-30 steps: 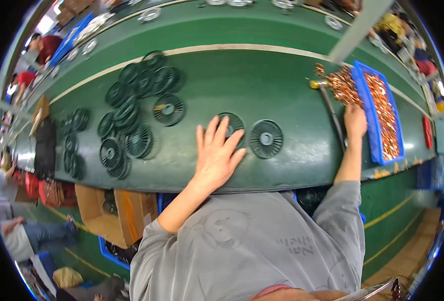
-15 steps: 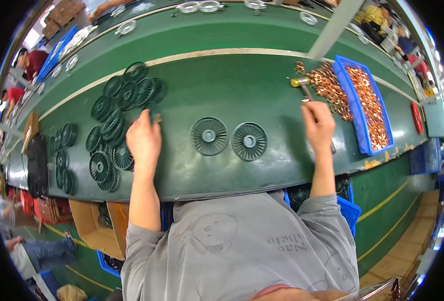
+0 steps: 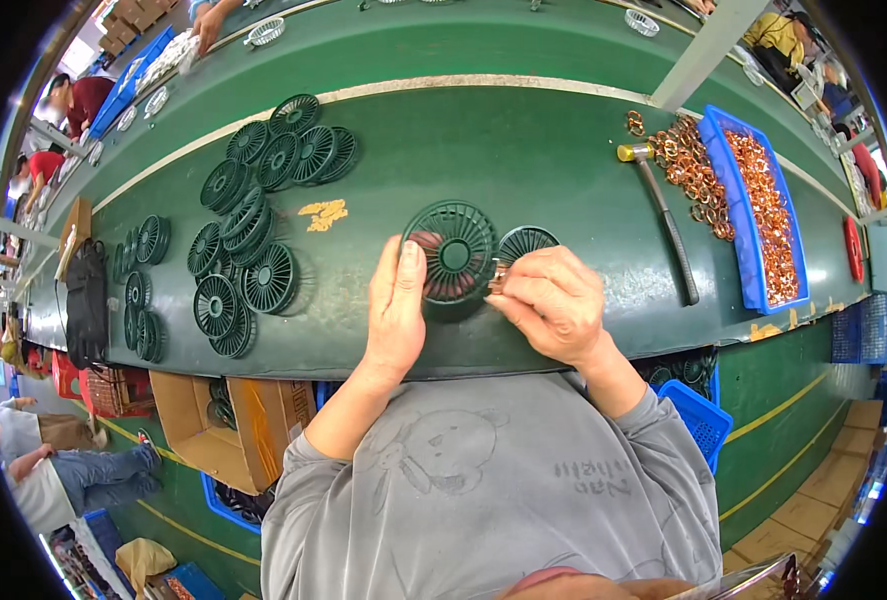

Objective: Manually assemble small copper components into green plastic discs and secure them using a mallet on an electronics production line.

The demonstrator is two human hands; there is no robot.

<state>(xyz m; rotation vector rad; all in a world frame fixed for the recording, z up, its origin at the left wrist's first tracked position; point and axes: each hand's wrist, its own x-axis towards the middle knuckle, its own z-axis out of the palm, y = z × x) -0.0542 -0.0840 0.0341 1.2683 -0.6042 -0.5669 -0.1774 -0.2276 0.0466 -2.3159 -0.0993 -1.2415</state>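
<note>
In my left hand (image 3: 399, 305), a round dark green slatted fan grille (image 3: 454, 257) is held up off the table, fingers behind it and thumb at its left edge. A small copper-coloured ring (image 3: 499, 278) is pinched between the fingers of my right hand (image 3: 553, 302), at the grille's right edge. Partly hidden behind that hand, a second green slatted grille (image 3: 527, 240) lies on the table. To the right lies a hammer (image 3: 669, 225) with a yellow head and dark handle, touched by neither hand.
Stacked green grilles (image 3: 268, 277) cover the left of the green table (image 3: 523, 130). At the right, loose copper rings (image 3: 691, 165) lie beside a blue tray (image 3: 720, 210) full of more. A pole (image 3: 698, 60) rises at the far edge. Below the table is a cardboard box (image 3: 203, 440).
Both hands have come together at the middle. The right has left the hammer and now pinches a copper ring; the left has moved from the stacks and lifted a grille.
</note>
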